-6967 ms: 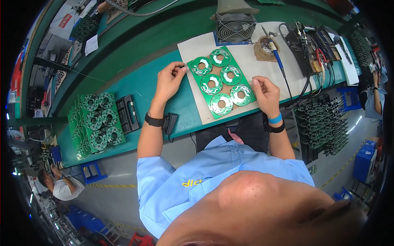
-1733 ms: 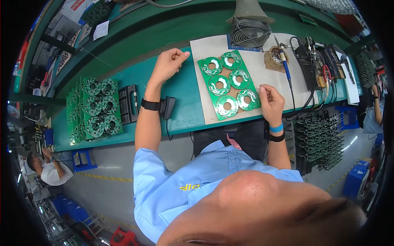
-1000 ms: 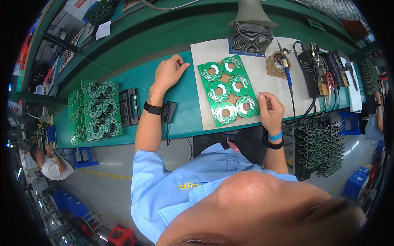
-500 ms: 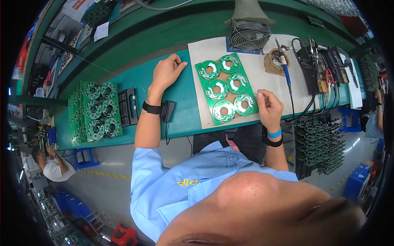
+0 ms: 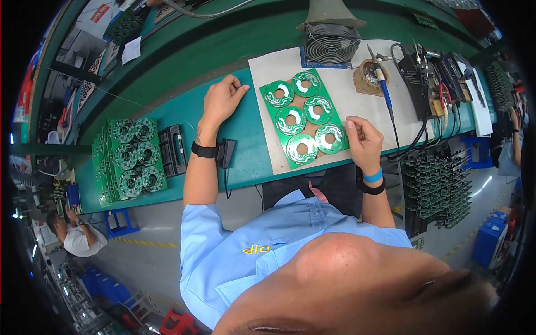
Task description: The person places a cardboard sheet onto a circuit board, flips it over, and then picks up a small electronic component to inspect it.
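A green circuit board panel (image 5: 283, 124) with several round boards on it lies flat before me on a pale sheet (image 5: 263, 67). To its left, my left hand (image 5: 221, 100) rests over the green bench mat, fingers loosely bent and thumb apart, with nothing in it. Close by the panel's right edge is my right hand (image 5: 364, 143), its fingers loosely curled and its thumb beside the edge. I cannot tell whether that thumb touches the panel, and no held thing shows in this hand. A dark band circles each wrist, with an extra blue band on the right.
A stack of populated circuit panels (image 5: 134, 156) stands left, beside a black tray (image 5: 173, 149). Beyond the panel are a fan (image 5: 331, 44), a round pot (image 5: 367, 77) and a soldering iron (image 5: 383, 86). Cabled equipment (image 5: 419, 84) fills the right, with racked boards (image 5: 438, 190) below.
The whole view has shifted slightly, so the bench items sit a little further left and up. Both hands keep nearly the same pose, and the panel stays between them.
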Demonstrator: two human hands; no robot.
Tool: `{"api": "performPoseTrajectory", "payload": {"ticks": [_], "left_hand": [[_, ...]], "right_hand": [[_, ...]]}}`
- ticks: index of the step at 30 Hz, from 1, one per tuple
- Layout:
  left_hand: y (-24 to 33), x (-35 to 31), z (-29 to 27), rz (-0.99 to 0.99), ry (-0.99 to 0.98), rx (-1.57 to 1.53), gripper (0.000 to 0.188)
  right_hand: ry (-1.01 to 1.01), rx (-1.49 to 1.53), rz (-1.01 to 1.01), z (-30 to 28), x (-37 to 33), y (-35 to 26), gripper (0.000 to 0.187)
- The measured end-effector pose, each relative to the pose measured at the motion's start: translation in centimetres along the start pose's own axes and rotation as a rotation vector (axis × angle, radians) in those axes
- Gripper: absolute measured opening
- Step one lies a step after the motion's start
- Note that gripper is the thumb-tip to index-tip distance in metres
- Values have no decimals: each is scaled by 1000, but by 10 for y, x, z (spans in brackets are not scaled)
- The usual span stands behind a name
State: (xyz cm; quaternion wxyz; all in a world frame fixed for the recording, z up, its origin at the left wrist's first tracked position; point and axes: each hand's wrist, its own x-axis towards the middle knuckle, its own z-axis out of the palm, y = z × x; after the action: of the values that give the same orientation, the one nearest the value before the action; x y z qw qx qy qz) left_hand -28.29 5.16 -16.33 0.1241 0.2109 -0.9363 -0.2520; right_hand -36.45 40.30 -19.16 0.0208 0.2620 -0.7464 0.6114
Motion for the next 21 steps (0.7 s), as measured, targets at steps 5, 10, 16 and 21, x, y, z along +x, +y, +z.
{"api": "performPoseTrajectory", "payload": {"ticks": [5, 10, 16, 21], "left_hand": [[0, 3, 3, 35, 13, -15, 27], [-8, -3, 5, 60, 22, -14, 27], [-1, 1, 5, 35, 9, -29, 27], [-4, 3, 5, 13, 12, -21, 27]], "right_hand": [[39, 20, -15, -4, -2, 7, 12], [141, 308, 144, -15, -9, -5, 24], [-28, 482, 222, -29, 31, -57, 32], [-57, 259, 219, -26, 33, -13, 27]]}}
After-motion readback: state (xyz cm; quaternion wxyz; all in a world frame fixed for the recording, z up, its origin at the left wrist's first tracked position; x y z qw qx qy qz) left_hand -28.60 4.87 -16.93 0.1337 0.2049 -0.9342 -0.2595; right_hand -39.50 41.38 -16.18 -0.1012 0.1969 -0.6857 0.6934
